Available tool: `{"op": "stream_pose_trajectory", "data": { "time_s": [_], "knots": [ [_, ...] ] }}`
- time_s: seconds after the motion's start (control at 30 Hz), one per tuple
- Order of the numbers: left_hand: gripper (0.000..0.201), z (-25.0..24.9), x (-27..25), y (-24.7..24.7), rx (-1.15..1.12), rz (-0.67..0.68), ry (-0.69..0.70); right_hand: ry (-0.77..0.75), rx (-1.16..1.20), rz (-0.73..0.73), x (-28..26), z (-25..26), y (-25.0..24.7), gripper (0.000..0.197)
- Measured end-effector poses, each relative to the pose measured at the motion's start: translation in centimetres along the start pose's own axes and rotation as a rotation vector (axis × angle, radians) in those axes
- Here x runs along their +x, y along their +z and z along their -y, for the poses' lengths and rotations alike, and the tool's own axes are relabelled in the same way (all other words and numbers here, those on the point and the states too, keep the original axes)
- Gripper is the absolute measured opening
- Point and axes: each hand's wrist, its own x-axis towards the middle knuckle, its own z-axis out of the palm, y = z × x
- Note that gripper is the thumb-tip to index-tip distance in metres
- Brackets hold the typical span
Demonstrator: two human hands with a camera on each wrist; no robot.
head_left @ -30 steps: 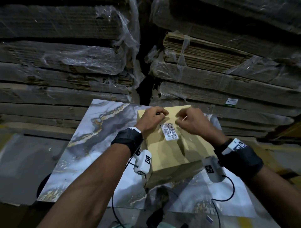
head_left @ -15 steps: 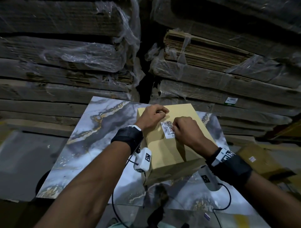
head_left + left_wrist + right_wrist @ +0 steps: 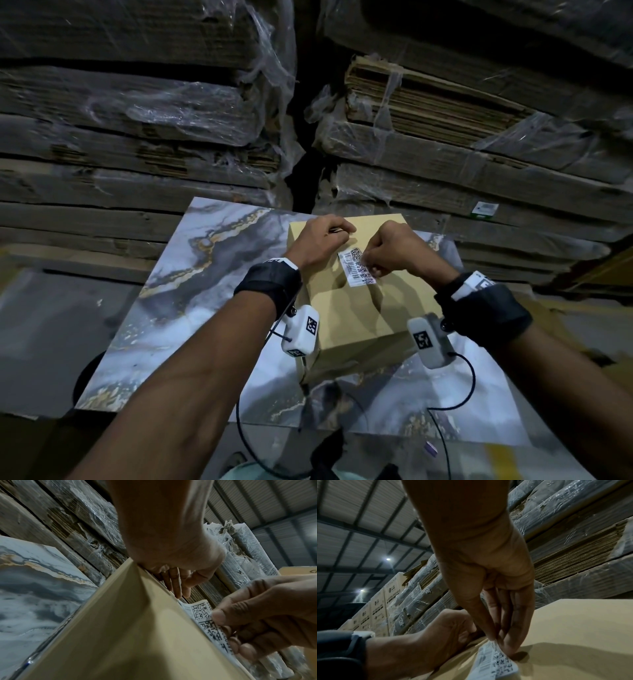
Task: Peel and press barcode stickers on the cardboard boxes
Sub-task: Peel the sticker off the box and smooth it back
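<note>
A tan cardboard box stands on a marble-patterned slab. A white barcode sticker is on its top, with the right edge raised. My right hand pinches that edge between thumb and fingertips. In the right wrist view the sticker curls up off the box. My left hand rests curled on the box's far left top, just left of the sticker. I see nothing held in it. Its curled fingers hang over the box beside the sticker.
Plastic-wrapped stacks of flattened cardboard rise right behind the slab, with a dark gap between the two piles. Printed cartons stand further off. More cardboard lies low at the right. Camera cables hang below both wrists.
My right hand came down from beside the sticker onto it and now pinches its right edge, which has lifted. My left hand stayed in place on the box.
</note>
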Motion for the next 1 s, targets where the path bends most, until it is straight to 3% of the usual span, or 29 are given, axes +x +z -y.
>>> {"op": "stream_pose_trajectory", "data": {
  "time_s": [0.17, 0.33, 0.5, 0.6, 0.67, 0.8, 1.0],
  "knots": [
    [0.041, 0.1, 0.0, 0.0, -0.002, 0.003, -0.005, 0.027, 0.055, 0.022, -0.1, 0.0, -0.2, 0.015],
    [0.04, -0.1, -0.1, -0.1, 0.026, 0.009, -0.01, -0.122, -0.225, -0.217, -1.1, -0.3, 1.8, 0.022],
    [0.043, 0.0, 0.0, 0.0, 0.015, 0.013, -0.015, -0.179, -0.153, -0.431, -1.2, -1.7, 1.2, 0.049],
    [0.042, 0.0, 0.2, 0.0, 0.023, 0.014, -0.014, -0.109, -0.113, -0.341, -1.6, -2.3, 0.9, 0.044],
    [0.042, -0.1, 0.2, -0.1, 0.027, 0.014, -0.007, -0.143, -0.096, -0.3, -2.7, -2.5, 2.0, 0.051],
    [0.042, -0.4, 0.0, -0.2, 0.029, 0.016, 0.001, -0.265, -0.11, -0.375, -3.9, -3.4, 4.5, 0.067],
    [0.042, -0.5, 0.0, -0.2, 0.031, 0.029, 0.015, -0.209, -0.152, -0.429, -3.5, -2.8, 4.9, 0.071]
  ]
}}
